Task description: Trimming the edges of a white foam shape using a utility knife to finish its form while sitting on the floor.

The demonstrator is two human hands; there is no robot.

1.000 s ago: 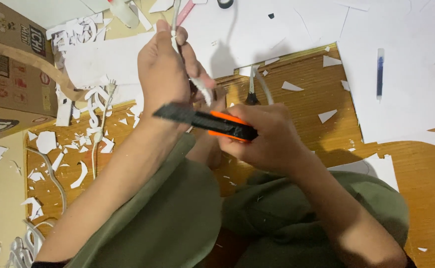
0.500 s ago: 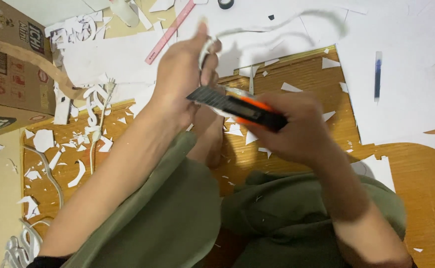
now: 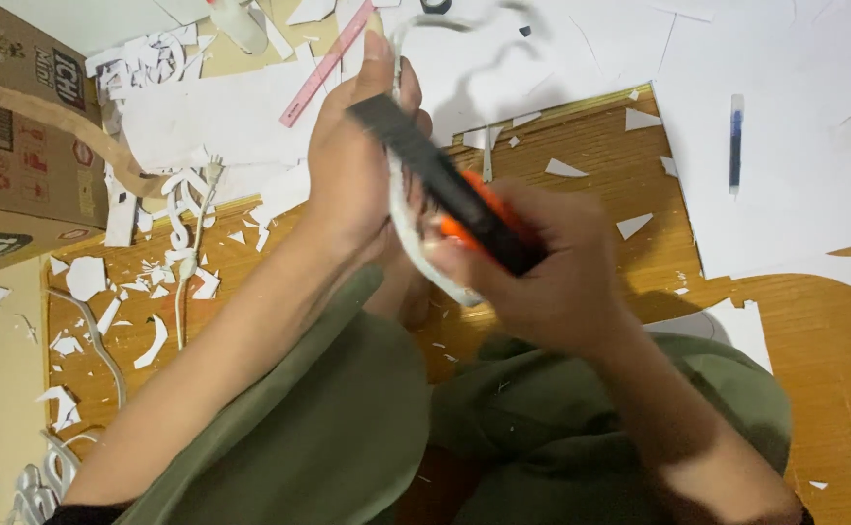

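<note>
A black and orange utility knife [image 3: 464, 199] is gripped in the closed right hand [image 3: 542, 277], its dark front end angled up and to the left across the left hand [image 3: 357, 165]. A thin, curved white cut-out strip [image 3: 411, 238] is held in the closed left hand, above the lap and the green trousers [image 3: 347, 437]; its upper end curls up past the fingertips over the white sheets [image 3: 795, 146]. The step in hand is judged to be the trimming of this strip's edge, with the knife laid close against it. Whether the blade is touching the strip cannot be told, as the knife is blurred. A short, controlled stroke away from the left fingers is called for next, with the strip held taut. White scraps [image 3: 168, 282] are scattered over the wooden floor [image 3: 590, 146], a pink ruler [image 3: 326, 66] lies beyond the hands, a blue pen [image 3: 735, 141] rests on the sheets, and a cardboard box [image 3: 17, 146] stands at the left.
</note>
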